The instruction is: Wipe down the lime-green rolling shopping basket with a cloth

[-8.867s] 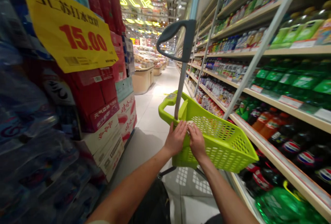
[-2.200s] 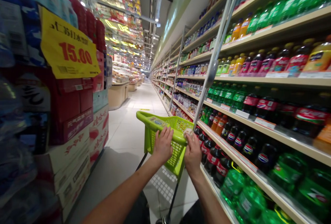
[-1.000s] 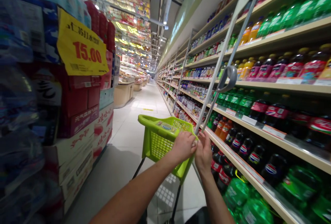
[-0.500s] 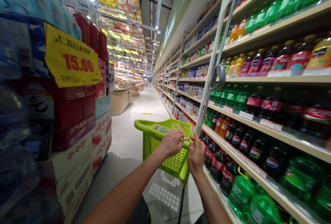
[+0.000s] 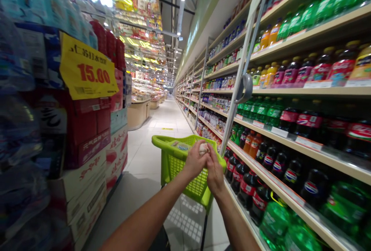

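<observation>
My left hand (image 5: pixel 194 162) is closed around a small, whitish, crumpled thing (image 5: pixel 204 149), whose kind I cannot make out. Pressed up against it from the right is my right hand (image 5: pixel 215 171), its fingers close together; what they grip is hidden. Both hands touch each other above the near rim of a lime-green plastic shopping basket cart (image 5: pixel 185 177) with a grid wall. Inside the basket, left of my hands, lies a clear package with a label (image 5: pixel 181 146), partly covered by the rim.
Shelves of soft drink bottles (image 5: pixel 290 117) run along the right, with a grey ring-shaped fixture (image 5: pixel 245 88) on a post. Stacked drink cartons (image 5: pixel 87 127) with a yellow price sign (image 5: pixel 89 69) stand at left. A tiled aisle (image 5: pixel 165 117) stretches ahead past food counters (image 5: pixel 139 115).
My hands have come together and risen slightly. The whitish crumpled thing now shows more clearly at my left hand. The surroundings have shifted a little to the right in view.
</observation>
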{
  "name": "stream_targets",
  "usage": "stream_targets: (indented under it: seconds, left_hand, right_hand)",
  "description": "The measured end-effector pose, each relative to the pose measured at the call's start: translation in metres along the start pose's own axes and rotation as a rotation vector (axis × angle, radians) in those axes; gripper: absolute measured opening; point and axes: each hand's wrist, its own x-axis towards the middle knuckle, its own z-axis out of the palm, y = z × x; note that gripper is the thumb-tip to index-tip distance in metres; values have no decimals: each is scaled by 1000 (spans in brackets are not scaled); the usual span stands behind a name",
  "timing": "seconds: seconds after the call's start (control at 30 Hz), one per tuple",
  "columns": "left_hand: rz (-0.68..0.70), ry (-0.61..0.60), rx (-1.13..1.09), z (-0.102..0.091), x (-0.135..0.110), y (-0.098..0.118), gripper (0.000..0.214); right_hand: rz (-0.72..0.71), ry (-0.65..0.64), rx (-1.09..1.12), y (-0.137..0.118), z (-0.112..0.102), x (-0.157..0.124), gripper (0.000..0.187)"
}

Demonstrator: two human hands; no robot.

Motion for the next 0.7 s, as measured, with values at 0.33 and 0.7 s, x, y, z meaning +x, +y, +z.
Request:
stream_targets:
  seconds: [0.33, 0.7]
  left_hand:
    - [314, -75, 578, -38, 3, -38, 35]
    - [283, 103, 611, -58, 16, -71, 22]
  right_hand:
    - [-87, 156, -473, 26, -2, -9, 37]
    - [-130, 172, -417, 44, -14, -14, 38]
